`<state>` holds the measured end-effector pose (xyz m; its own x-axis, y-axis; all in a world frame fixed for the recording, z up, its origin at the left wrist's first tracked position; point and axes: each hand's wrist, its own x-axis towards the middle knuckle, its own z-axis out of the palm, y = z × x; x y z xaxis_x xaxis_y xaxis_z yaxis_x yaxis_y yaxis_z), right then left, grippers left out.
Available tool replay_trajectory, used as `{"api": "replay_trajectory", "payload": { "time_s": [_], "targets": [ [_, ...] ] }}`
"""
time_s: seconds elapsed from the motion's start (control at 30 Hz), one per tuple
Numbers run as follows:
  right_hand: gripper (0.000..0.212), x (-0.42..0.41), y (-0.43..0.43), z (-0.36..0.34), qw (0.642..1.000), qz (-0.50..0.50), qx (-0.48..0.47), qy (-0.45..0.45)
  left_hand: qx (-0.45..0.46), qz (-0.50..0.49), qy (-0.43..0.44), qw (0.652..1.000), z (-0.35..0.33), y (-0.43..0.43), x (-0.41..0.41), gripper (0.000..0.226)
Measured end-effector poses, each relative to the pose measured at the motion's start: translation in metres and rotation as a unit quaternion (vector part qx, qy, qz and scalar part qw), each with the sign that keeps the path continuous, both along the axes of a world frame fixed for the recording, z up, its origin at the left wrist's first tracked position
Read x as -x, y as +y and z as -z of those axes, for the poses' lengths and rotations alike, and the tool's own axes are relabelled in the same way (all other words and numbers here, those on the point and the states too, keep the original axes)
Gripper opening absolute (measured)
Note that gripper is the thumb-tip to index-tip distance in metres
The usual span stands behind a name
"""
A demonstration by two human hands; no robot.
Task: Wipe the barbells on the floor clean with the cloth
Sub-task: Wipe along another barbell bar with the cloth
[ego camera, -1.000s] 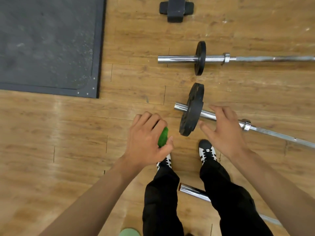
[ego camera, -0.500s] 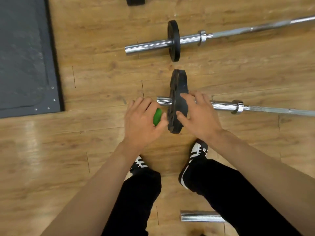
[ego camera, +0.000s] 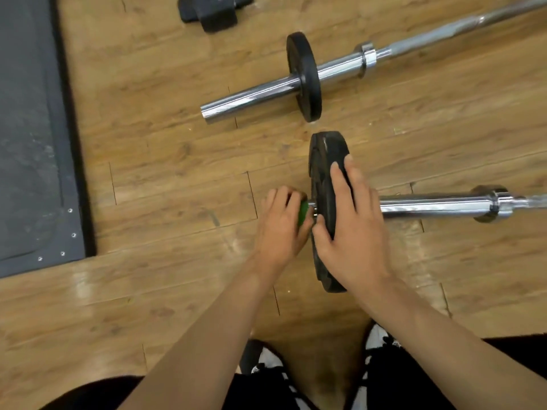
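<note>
Two barbells lie on the wooden floor. The near barbell (ego camera: 438, 204) has a chrome sleeve and a black weight plate (ego camera: 324, 161) standing on edge. My right hand (ego camera: 352, 229) grips that plate from the right, fingers spread over its rim. My left hand (ego camera: 281, 226) is closed around a green cloth (ego camera: 303, 213), pressed on the sleeve's end just left of the plate; the sleeve tip is mostly hidden by the hand. The far barbell (ego camera: 340, 72) lies beyond with a smaller black plate (ego camera: 305, 78).
A dark rubber mat (ego camera: 29, 128) covers the floor on the left. A black block-shaped object (ego camera: 213, 10) sits at the top. My shoes and dark trousers (ego camera: 376, 350) are at the bottom, close to the near plate.
The view has closed in on the near barbell. My right hand went from hovering to gripping the plate. My left hand brought the cloth onto the sleeve's end.
</note>
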<state>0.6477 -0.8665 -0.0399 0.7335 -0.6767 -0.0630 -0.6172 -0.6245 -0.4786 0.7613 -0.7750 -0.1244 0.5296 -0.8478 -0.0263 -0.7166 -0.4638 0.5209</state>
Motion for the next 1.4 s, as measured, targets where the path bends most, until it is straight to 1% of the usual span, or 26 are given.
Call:
{"api": "replay_trajectory", "payload": {
  "time_s": [0.07,0.13,0.2,0.27,0.37,0.47,0.5,0.6,0.67,0.7,0.8,0.83,0.9,0.97,1.0,1.07,1.13,1.17,1.23,1.27,1.33,1.37,1.4],
  "targets": [
    [0.074,-0.005,0.002,0.004,0.999,0.028,0.014,-0.02,-0.05,-0.017,0.003,0.999,0.016,-0.005,0.008,0.038],
    [0.075,-0.009,0.001,0.005,0.998,0.039,0.023,-0.033,-0.088,-0.036,-0.039,0.995,0.028,-0.012,0.012,0.048],
    [0.078,-0.011,0.001,0.007,0.998,0.044,0.034,-0.028,-0.134,-0.003,-0.078,0.988,0.039,-0.017,0.01,0.051],
    [0.08,-0.015,-0.002,0.009,0.997,0.052,0.044,-0.025,-0.152,0.027,-0.111,0.982,0.046,-0.021,0.004,0.05],
    [0.08,-0.021,-0.008,0.01,0.997,0.059,0.049,-0.024,-0.14,0.006,-0.099,0.985,0.057,-0.033,-0.007,0.043],
    [0.076,-0.03,-0.015,0.009,0.997,0.068,0.038,-0.007,-0.181,0.034,-0.067,0.981,0.056,-0.048,-0.02,0.049],
    [0.075,-0.032,-0.016,0.007,0.997,0.068,0.029,-0.003,-0.18,0.029,-0.048,0.982,0.047,-0.049,-0.024,0.047],
    [0.073,-0.037,-0.021,0.004,0.997,0.072,0.016,-0.012,-0.144,-0.007,0.008,0.99,0.025,-0.059,-0.034,0.026],
    [0.072,-0.038,-0.023,0.005,0.997,0.072,0.014,-0.01,-0.169,-0.022,0.018,0.985,0.026,-0.066,-0.036,0.022],
    [0.072,-0.038,-0.024,0.006,0.997,0.071,0.015,-0.009,-0.178,-0.026,0.006,0.984,0.028,-0.067,-0.033,0.025],
    [0.073,-0.036,-0.023,0.005,0.997,0.071,0.016,-0.019,-0.175,-0.031,-0.075,0.981,0.043,-0.056,-0.014,0.05],
    [0.072,-0.034,-0.021,0.004,0.997,0.071,0.017,-0.021,-0.171,-0.029,-0.079,0.982,0.053,-0.048,-0.005,0.051],
    [0.072,-0.03,-0.017,0.005,0.997,0.072,0.019,-0.029,-0.144,-0.032,-0.071,0.987,0.063,-0.034,0.009,0.049],
    [0.072,-0.027,-0.014,0.006,0.996,0.073,0.02,-0.036,-0.106,-0.037,-0.052,0.992,0.056,-0.024,0.009,0.048],
    [0.072,-0.026,-0.013,0.006,0.996,0.072,0.022,-0.04,-0.106,-0.026,-0.056,0.992,0.054,-0.022,0.006,0.047],
    [0.071,-0.027,-0.015,0.008,0.996,0.071,0.018,-0.047,-0.139,0.0,-0.058,0.989,0.043,-0.029,-0.002,0.047],
    [0.071,-0.028,-0.017,0.009,0.996,0.074,0.008,-0.052,-0.153,-0.027,-0.027,0.988,0.028,-0.046,-0.013,0.048],
    [0.07,-0.029,-0.017,0.009,0.996,0.074,0.006,-0.055,-0.159,-0.042,-0.015,0.986,0.023,-0.053,-0.016,0.044],
    [0.07,-0.028,-0.017,0.009,0.996,0.071,0.006,-0.06,-0.159,-0.068,-0.032,0.984,0.02,-0.055,-0.01,0.04],
    [0.07,-0.027,-0.017,0.008,0.996,0.071,0.006,-0.06,-0.149,-0.087,-0.042,0.984,0.022,-0.049,-0.002,0.038],
    [0.07,-0.025,-0.013,0.008,0.996,0.074,0.008,-0.057,-0.085,-0.117,-0.011,0.989,0.03,-0.031,0.019,0.033],
    [0.07,-0.024,-0.011,0.007,0.996,0.074,0.009,-0.056,-0.055,-0.113,-0.01,0.992,0.035,-0.021,0.027,0.035],
    [0.07,-0.023,-0.009,0.007,0.996,0.072,0.01,-0.055,-0.032,-0.102,-0.033,0.994,0.04,-0.014,0.032,0.039]
  ]
}}
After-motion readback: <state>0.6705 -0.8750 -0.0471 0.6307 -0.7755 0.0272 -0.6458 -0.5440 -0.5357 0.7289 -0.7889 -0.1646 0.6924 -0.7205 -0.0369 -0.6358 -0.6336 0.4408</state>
